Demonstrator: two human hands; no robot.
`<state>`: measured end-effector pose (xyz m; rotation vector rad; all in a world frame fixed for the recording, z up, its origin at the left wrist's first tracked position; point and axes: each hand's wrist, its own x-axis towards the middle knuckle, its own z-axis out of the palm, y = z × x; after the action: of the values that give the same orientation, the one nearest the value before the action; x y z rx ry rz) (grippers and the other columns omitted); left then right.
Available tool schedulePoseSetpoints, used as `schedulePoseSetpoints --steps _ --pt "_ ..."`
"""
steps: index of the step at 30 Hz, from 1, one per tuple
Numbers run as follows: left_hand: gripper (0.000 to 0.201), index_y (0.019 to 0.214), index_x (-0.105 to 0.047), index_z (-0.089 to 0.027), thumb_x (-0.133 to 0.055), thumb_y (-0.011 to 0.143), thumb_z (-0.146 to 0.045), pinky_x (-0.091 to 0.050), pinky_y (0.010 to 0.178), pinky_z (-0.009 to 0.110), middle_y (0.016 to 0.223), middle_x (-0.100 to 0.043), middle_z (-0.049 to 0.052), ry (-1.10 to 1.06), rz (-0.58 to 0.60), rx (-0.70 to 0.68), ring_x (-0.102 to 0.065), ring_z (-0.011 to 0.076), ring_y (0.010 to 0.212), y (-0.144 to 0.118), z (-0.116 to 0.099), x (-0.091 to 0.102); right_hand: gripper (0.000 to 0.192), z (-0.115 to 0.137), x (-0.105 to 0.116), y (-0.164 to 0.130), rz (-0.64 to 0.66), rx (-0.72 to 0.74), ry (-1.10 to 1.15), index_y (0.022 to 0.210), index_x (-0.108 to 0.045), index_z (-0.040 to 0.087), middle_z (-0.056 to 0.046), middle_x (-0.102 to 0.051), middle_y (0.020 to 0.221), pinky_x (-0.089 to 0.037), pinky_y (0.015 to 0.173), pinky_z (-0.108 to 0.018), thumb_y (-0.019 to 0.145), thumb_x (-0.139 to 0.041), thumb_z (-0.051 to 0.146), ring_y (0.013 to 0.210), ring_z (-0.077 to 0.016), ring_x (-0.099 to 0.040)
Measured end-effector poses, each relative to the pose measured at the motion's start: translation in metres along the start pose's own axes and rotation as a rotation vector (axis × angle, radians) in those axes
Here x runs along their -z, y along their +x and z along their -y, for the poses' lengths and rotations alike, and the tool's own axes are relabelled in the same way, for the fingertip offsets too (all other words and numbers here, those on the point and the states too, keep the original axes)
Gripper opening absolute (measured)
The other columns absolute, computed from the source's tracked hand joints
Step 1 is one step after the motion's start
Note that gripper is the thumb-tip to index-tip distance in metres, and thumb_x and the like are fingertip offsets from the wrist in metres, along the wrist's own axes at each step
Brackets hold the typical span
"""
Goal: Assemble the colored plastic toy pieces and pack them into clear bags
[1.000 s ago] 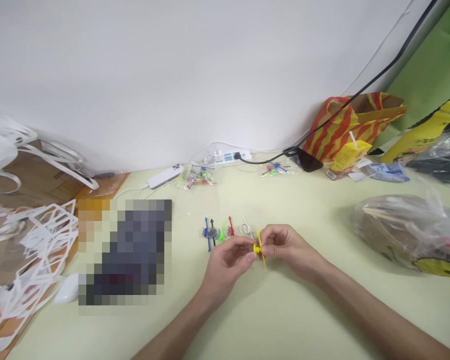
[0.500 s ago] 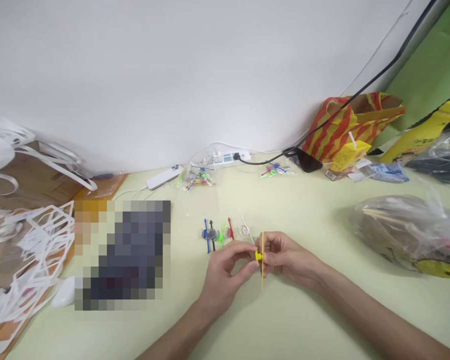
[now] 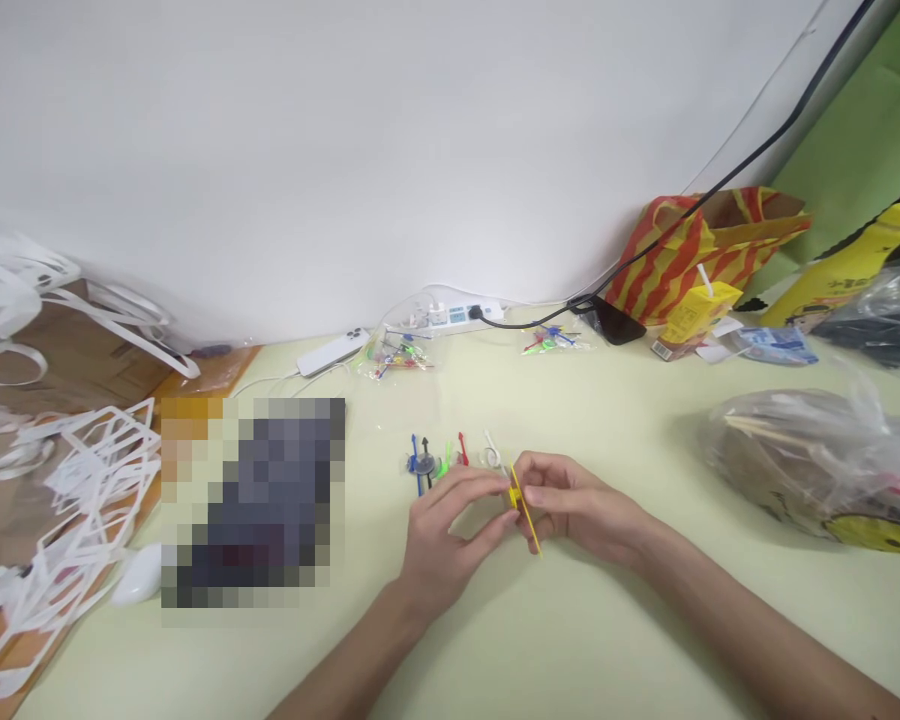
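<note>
A thin yellow spinner arrow (image 3: 531, 527) with a small hub is tilted between my two hands. My left hand (image 3: 450, 525) has its thumb and fingertips closed around the hub side; the fingertips partly cover what sits there. From the other side, my right hand (image 3: 581, 505) pinches the arrow near its middle. Just beyond the hands, a row of similar spinner arrows lies on the table: blue (image 3: 414, 452), black (image 3: 425, 460), green (image 3: 444, 460), red (image 3: 462, 447) and white (image 3: 490, 445). Clear round discs show at several of them.
Two clear bags of coloured arrows (image 3: 401, 355) lie near the power strip (image 3: 457, 316). A pixelated dark object (image 3: 270, 500) is on the left, beside white frames (image 3: 97, 480). To the right are a wrapped package (image 3: 810, 470), a juice box (image 3: 694, 318) and a striped bag (image 3: 660, 250).
The yellow spinner arrow has turned from upright to slanted, its lower end swinging right. Both hands keep hold of it and have shifted only slightly.
</note>
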<state>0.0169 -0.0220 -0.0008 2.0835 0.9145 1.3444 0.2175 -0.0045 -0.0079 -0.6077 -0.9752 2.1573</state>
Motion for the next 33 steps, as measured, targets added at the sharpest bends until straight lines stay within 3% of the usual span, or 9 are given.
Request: schedulePoseSetpoints --steps 4,8,11,15,19,24,28,33 --pt "0.025 0.111 -0.069 -0.025 -0.073 0.088 -0.018 -0.057 0.085 0.034 0.103 -0.074 0.006 0.058 0.084 -0.022 -0.070 0.0195 0.096 -0.001 0.003 -0.001 0.023 0.000 0.001 0.001 -0.005 0.021 -0.099 0.090 -0.062 0.017 0.000 -0.064 0.076 -0.052 0.064 -0.028 0.086 -0.078 0.032 0.064 -0.0130 -0.064" --pt "0.039 0.127 -0.062 -0.026 -0.072 0.089 -0.021 -0.053 0.097 0.042 0.118 -0.071 0.009 0.120 0.109 -0.051 -0.066 0.0235 0.111 0.000 0.008 0.001 0.028 0.005 0.006 0.000 -0.122 0.064 -0.169 0.087 -0.062 0.018 0.000 -0.062 0.072 -0.048 0.060 -0.026 0.082 -0.080 0.038 0.063 -0.0131 -0.060" --pt "0.034 0.126 -0.061 -0.025 -0.064 0.094 -0.017 -0.051 0.098 0.041 0.119 -0.069 0.009 0.179 0.023 -0.051 -0.063 0.0226 0.113 0.002 0.014 0.010 0.033 0.013 0.015 -0.001 -0.309 0.115 -0.246 0.084 -0.062 0.018 0.000 -0.060 0.071 -0.045 0.058 -0.026 0.078 -0.082 0.044 0.062 -0.0126 -0.056" --pt "0.021 0.116 -0.065 -0.024 -0.055 0.098 -0.019 -0.052 0.096 0.038 0.113 -0.068 0.008 0.315 -0.138 0.059 -0.063 0.0218 0.110 0.009 0.027 0.030 0.036 0.019 0.030 -0.001 -0.571 0.148 -0.528 0.082 -0.066 0.017 -0.001 -0.064 0.072 -0.043 0.061 -0.027 0.077 -0.079 0.050 0.062 -0.0130 -0.054" --pt "0.023 0.116 -0.066 -0.024 -0.051 0.099 -0.022 -0.046 0.106 0.042 0.121 -0.066 0.008 0.504 -0.189 0.172 -0.061 0.0238 0.118 0.015 0.049 0.053 0.036 0.015 0.037 0.002 -0.696 0.119 -0.824 0.083 -0.069 0.017 -0.006 -0.071 0.079 -0.042 0.064 -0.029 0.081 -0.070 0.053 0.072 -0.0191 -0.061" --pt "0.032 0.123 -0.064 -0.023 -0.044 0.098 -0.016 -0.043 0.111 0.046 0.140 -0.056 0.009 0.681 -0.095 0.297 -0.053 0.0269 0.131 0.013 0.077 0.073 0.035 0.009 0.033 0.002 -0.736 0.126 -1.045 0.085 -0.071 0.019 -0.006 -0.074 0.082 -0.041 0.060 -0.030 0.086 -0.062 0.053 0.069 -0.0205 -0.062" --pt "0.038 0.131 -0.059 -0.021 -0.041 0.098 -0.015 -0.034 0.118 0.052 0.148 -0.052 0.011 0.790 0.027 0.311 -0.044 0.0286 0.141 0.008 0.090 0.080 0.035 0.012 0.031 0.000 -0.771 0.168 -1.146 0.085 -0.070 0.020 -0.004 -0.070 0.074 -0.040 0.060 -0.030 0.089 -0.057 0.052 0.065 -0.0197 -0.059" --pt "0.039 0.135 -0.056 -0.023 -0.041 0.099 -0.018 -0.029 0.117 0.059 0.144 -0.058 0.011 0.840 0.112 0.319 -0.048 0.0300 0.139 0.004 0.096 0.080 0.038 0.013 0.032 -0.001 -0.789 0.202 -1.193 0.084 -0.070 0.020 -0.006 -0.071 0.078 -0.041 0.062 -0.031 0.091 -0.053 0.053 0.070 -0.0214 -0.060"
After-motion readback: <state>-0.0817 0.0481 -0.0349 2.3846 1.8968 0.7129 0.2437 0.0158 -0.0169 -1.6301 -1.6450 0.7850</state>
